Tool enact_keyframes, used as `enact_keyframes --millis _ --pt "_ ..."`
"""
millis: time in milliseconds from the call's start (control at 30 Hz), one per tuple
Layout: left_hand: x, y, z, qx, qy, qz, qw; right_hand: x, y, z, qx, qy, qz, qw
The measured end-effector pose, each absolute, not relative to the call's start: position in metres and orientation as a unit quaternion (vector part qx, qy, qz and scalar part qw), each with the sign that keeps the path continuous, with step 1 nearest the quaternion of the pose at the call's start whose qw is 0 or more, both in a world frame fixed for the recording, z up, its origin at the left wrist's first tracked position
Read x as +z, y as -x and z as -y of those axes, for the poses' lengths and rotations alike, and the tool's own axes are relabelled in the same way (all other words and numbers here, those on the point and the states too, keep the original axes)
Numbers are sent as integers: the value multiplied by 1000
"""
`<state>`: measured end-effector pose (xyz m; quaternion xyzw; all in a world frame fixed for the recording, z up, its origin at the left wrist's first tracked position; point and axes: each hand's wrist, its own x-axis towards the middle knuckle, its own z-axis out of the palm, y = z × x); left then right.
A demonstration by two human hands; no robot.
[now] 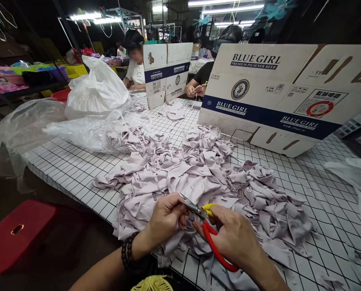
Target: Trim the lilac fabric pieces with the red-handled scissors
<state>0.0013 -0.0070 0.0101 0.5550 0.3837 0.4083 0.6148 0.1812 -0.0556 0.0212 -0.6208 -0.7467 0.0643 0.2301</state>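
A big heap of pale lilac fabric pieces (198, 178) lies on the white grid-patterned table (313, 194). My right hand (235, 238) is closed round red and yellow-handled scissors (209, 230), blades pointing left. My left hand (165, 218), with a dark bead bracelet on its wrist, pinches a lilac fabric piece right at the blade tips. Both hands hover over the near edge of the heap.
A Blue Girl beer carton (277, 97) stands on the table at right, a second carton (166, 72) further back. Clear plastic bags (92, 105) with more fabric lie at left. Two people sit working behind the cartons. A red stool (17, 234) stands at lower left.
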Motion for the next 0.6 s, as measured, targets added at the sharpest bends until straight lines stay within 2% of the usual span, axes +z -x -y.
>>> enact_keyframes --millis 600 --pt "8 0 8 396 -501 -372 674 15 -181 54 94 614 745 243"
